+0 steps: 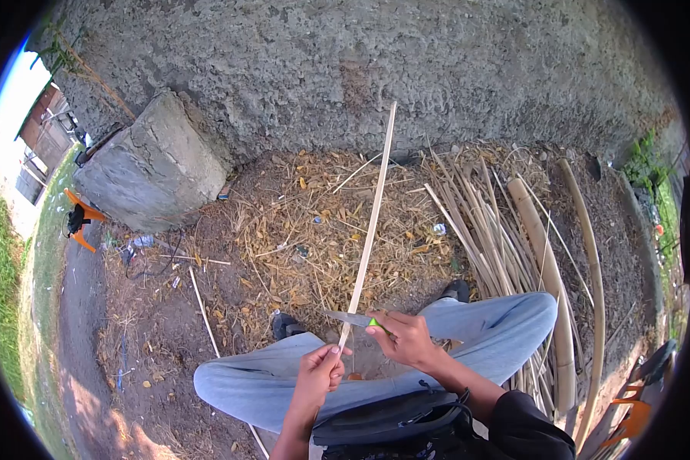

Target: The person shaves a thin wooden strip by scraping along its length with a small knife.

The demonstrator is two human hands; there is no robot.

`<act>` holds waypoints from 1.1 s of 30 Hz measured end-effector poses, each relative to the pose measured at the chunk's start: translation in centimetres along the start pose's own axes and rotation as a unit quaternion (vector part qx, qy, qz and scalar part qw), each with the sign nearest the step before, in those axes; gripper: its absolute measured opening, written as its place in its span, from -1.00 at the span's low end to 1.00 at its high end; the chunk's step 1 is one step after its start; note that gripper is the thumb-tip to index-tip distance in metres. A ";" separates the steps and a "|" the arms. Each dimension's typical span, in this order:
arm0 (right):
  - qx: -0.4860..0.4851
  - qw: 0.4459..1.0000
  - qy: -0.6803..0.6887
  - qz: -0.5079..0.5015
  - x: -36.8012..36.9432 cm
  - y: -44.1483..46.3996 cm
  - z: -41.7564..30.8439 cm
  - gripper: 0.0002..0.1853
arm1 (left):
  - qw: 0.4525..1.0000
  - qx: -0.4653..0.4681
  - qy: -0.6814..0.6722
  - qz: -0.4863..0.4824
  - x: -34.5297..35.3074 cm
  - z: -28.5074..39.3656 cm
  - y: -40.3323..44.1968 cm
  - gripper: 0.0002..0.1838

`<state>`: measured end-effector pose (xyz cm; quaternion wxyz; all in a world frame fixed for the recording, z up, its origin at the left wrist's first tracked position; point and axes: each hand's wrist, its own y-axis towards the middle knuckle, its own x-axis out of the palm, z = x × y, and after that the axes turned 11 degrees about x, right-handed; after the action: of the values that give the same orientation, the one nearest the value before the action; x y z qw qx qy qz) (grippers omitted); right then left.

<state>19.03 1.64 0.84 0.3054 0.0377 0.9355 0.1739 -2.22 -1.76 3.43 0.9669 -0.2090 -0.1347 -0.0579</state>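
A long pale bamboo strip (373, 215) rises from my lap and points away toward the wall. My left hand (320, 373) is closed around its near end. In my right hand (403, 337) is a knife (348, 317) with a bright green part at the handle. The knife's blade points left and crosses the strip just above my left hand; whether the edge touches it I cannot tell. Both hands are over my legs in light blue trousers (261, 379), and a black bag (391, 425) lies at my waist.
Split bamboo strips (487, 230) are heaped on the right, beside thick bamboo poles (543, 284). A concrete block (157, 165) stands at the left against the rough wall (299, 69). Dry leaves and shavings (284, 230) cover the ground. A thin stick (203, 310) lies left of my legs.
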 end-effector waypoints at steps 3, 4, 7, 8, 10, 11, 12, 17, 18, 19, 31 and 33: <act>-0.014 0.999 -0.034 0.002 -0.3 0.0 -0.1 -0.68 | 0.998 -0.030 -0.044 -0.029 -0.1 0.0 -0.1 -0.74; -0.013 0.999 -0.035 0.003 -0.4 0.0 -0.1 -0.68 | 1.000 -0.017 -0.011 -0.014 -0.1 0.0 -0.3 -0.74; -0.033 0.997 -0.068 -0.002 -0.7 0.1 -0.1 -0.68 | 1.000 -0.005 0.014 -0.003 -0.1 -0.5 -0.5 -0.75; -0.048 0.995 -0.090 0.012 -0.7 0.1 -0.1 -0.68 | 1.000 -0.003 0.008 -0.006 -0.2 -0.6 -0.5 -0.75; -0.062 0.992 -0.111 0.025 -0.6 0.1 0.0 -0.68 | 1.000 -0.015 -0.012 -0.012 -0.2 -0.6 -0.5 -0.76; -0.067 0.991 -0.112 0.029 -0.4 0.0 0.3 -0.68 | 0.999 -0.027 -0.032 -0.019 -0.2 -0.6 -0.6 -0.76; -0.073 0.990 -0.114 0.034 -0.3 0.0 0.4 -0.67 | 0.999 -0.028 -0.033 -0.019 -0.1 -0.6 -0.6 -0.76; -0.078 0.989 -0.113 0.060 -0.4 0.1 0.5 -0.68 | 0.996 -0.046 -0.065 -0.037 0.2 -0.5 -0.6 -0.76; -0.079 0.988 -0.118 0.059 -0.5 0.2 0.6 -0.69 | 0.996 -0.047 -0.065 -0.038 0.3 -0.6 -0.6 -0.76; -0.079 0.988 -0.118 0.060 -0.6 0.4 0.8 -0.69 | 0.996 -0.047 -0.058 -0.041 0.3 -0.6 -0.6 -0.75; 0.010 0.975 -0.157 0.159 -2.8 4.1 4.7 -0.74 | 0.995 -0.067 -0.015 -0.073 -0.6 -2.0 -2.6 -0.73; -0.010 0.975 -0.156 0.157 -3.3 4.6 4.8 -0.75 | 0.995 -0.068 0.003 -0.073 -1.0 -2.0 -2.9 -0.73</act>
<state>24.38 6.80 0.67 0.4170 0.2078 0.8569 0.2206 -3.17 -5.19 2.49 0.9438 -0.2641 -0.1425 -0.1385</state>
